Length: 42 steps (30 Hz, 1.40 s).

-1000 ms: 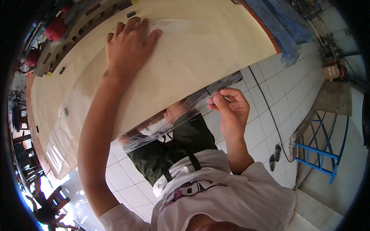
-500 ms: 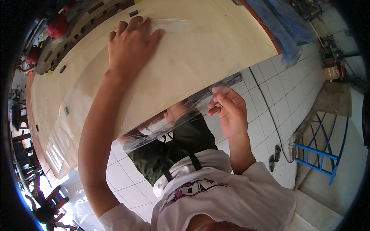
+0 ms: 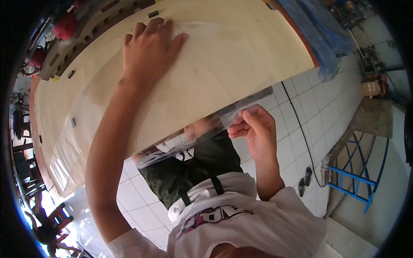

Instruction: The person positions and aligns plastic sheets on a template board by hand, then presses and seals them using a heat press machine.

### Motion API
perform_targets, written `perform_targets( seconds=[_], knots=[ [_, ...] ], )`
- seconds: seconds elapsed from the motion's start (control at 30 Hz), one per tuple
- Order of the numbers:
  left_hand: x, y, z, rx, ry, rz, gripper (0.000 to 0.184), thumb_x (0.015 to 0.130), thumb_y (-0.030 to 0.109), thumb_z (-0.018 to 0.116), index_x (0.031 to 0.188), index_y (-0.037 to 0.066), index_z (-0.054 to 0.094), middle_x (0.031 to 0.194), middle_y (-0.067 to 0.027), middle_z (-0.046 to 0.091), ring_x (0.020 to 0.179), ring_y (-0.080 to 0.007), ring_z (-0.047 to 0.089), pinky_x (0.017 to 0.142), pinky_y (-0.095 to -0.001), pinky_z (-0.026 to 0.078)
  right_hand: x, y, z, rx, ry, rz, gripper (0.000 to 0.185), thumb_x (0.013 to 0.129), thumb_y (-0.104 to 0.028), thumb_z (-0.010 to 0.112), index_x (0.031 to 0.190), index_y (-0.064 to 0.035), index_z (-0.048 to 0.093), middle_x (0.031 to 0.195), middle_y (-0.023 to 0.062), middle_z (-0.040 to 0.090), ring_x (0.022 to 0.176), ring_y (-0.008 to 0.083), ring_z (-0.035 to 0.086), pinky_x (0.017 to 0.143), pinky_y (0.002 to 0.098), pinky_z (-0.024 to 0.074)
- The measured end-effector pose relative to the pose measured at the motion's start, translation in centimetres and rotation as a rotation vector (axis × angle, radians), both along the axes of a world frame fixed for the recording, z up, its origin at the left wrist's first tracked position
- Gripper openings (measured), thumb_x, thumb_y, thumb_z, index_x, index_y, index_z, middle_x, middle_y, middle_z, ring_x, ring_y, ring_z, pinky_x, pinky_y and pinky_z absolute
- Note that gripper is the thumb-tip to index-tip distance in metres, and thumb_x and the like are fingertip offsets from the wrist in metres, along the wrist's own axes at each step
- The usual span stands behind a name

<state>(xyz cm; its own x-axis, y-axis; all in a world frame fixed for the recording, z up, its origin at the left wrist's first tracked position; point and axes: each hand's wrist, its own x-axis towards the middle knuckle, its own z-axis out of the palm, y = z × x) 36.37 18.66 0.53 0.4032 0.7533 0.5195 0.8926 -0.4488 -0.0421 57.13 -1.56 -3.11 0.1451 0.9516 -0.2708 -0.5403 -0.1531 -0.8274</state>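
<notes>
My left hand (image 3: 148,53) lies flat with fingers spread on clear plastic film (image 3: 69,159) that covers part of a cream-coloured sheet (image 3: 223,64) on the table. Beside its thumb, the film shows wrinkles and glare. Past the table's near edge, a strip of the film hangs over my lap. My right hand (image 3: 258,129) is closed on the film's free edge, thumb against bent fingers, just off the table. Small dark blocks (image 3: 153,14) rest on the sheet beyond my left hand.
Blue plastic wrap (image 3: 316,34) hangs at the table's right end. On the tiled floor to the right lie a black cable (image 3: 297,112) and dark sandals (image 3: 305,180). A blue metal frame (image 3: 355,180) stands farther right. Red objects (image 3: 65,26) sit at the far left.
My right hand has drawn slightly down toward my body with the film edge. The overhanging film strip looks flatter near its right end. My left hand stays pressed in place.
</notes>
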Motion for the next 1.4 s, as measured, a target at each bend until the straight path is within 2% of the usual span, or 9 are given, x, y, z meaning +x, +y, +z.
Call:
perform_targets(
  seconds=[0.1, 0.17, 0.23, 0.3, 0.6, 0.87, 1.13, 1.4],
  knots=[
    [0.1, -0.2, 0.2, -0.041, 0.026, 0.031, 0.044, 0.094, 0.046, 0.055, 0.123, 0.014, 0.064, 0.129, -0.0049, 0.061, 0.115, -0.0301, 0.056, 0.094, -0.049, 0.047, -0.3, -0.1, 0.3, 0.006, -0.037, -0.023, 0.015, 0.094, -0.015, 0.062, 0.095, -0.0001, 0.06, 0.084, 0.0121, 0.067, 0.07, 0.0237, 0.072, 0.062, 0.0348, 0.0624],
    [0.2, -0.2, 0.1, -0.034, 0.023, 0.028, 0.044, 0.094, 0.045, 0.055, 0.122, 0.013, 0.064, 0.128, -0.0048, 0.061, 0.115, -0.0301, 0.057, 0.093, -0.0492, 0.047, -0.6, 0.0, 0.6, -0.019, -0.07, -0.058, 0.015, 0.094, -0.013, 0.059, 0.089, 0.001, 0.057, 0.083, 0.0141, 0.066, 0.069, 0.0265, 0.072, 0.061, 0.0376, 0.0626],
    [0.1, -0.1, 0.0, 0.006, -0.031, -0.002, 0.046, 0.09, 0.045, 0.058, 0.117, 0.009, 0.067, 0.119, -0.0065, 0.065, 0.107, -0.0303, 0.059, 0.088, -0.0478, 0.047, -0.6, -0.1, 0.5, -0.015, -0.056, -0.061, 0.016, 0.094, -0.013, 0.059, 0.089, 0.0012, 0.057, 0.083, 0.0144, 0.066, 0.07, 0.027, 0.072, 0.061, 0.0377, 0.0626],
    [0.2, -0.1, -0.2, 0.024, -0.032, -0.003, 0.046, 0.09, 0.045, 0.058, 0.117, 0.009, 0.067, 0.12, -0.0065, 0.065, 0.107, -0.0304, 0.059, 0.087, -0.0475, 0.048, -0.7, -0.2, 0.3, -0.022, -0.056, -0.066, 0.016, 0.094, -0.014, 0.059, 0.089, 0.0015, 0.056, 0.085, 0.0153, 0.066, 0.069, 0.0281, 0.072, 0.061, 0.0386, 0.0627],
    [0.4, -0.4, 0.4, -0.011, -0.086, -0.016, 0.044, 0.088, 0.043, 0.061, 0.116, 0.009, 0.067, 0.12, -0.0068, 0.065, 0.106, -0.0304, 0.059, 0.087, -0.0466, 0.048, -0.7, -0.4, -0.4, 0.003, -0.228, -0.073, 0.016, 0.095, -0.012, 0.059, 0.091, 0.0034, 0.059, 0.081, 0.0143, 0.066, 0.064, 0.0256, 0.07, 0.057, 0.037, 0.0611],
    [0.7, -0.4, 0.5, -0.04, -0.111, 0.007, 0.043, 0.087, 0.04, 0.062, 0.115, 0.008, 0.067, 0.119, -0.0074, 0.066, 0.104, -0.0309, 0.06, 0.087, -0.0488, 0.048, -0.9, -0.3, -0.7, 0.026, -0.265, -0.083, 0.015, 0.095, -0.011, 0.058, 0.088, 0.0029, 0.059, 0.078, 0.0125, 0.065, 0.06, 0.0247, 0.069, 0.056, 0.0352, 0.0594],
    [0.7, -0.5, 0.8, -0.036, -0.098, -0.01, 0.045, 0.086, 0.039, 0.063, 0.113, 0.004, 0.067, 0.119, -0.0086, 0.066, 0.104, -0.0323, 0.059, 0.085, -0.0488, 0.048, -0.6, -0.7, -1.4, 0.09, -0.293, -0.103, 0.015, 0.094, -0.01, 0.058, 0.084, 0.0009, 0.057, 0.075, 0.012, 0.063, 0.054, 0.0232, 0.066, 0.051, 0.033, 0.0555],
    [0.6, -0.4, 0.7, -0.019, -0.063, -0.009, 0.043, 0.087, 0.038, 0.063, 0.113, 0.004, 0.066, 0.117, -0.0079, 0.066, 0.103, -0.032, 0.06, 0.084, -0.0486, 0.049, -0.8, -0.5, -1.5, 0.123, -0.263, -0.117, 0.016, 0.094, -0.01, 0.058, 0.083, 0.0002, 0.054, 0.074, 0.0128, 0.062, 0.052, 0.0233, 0.064, 0.049, 0.0329, 0.0538]
  ],
)
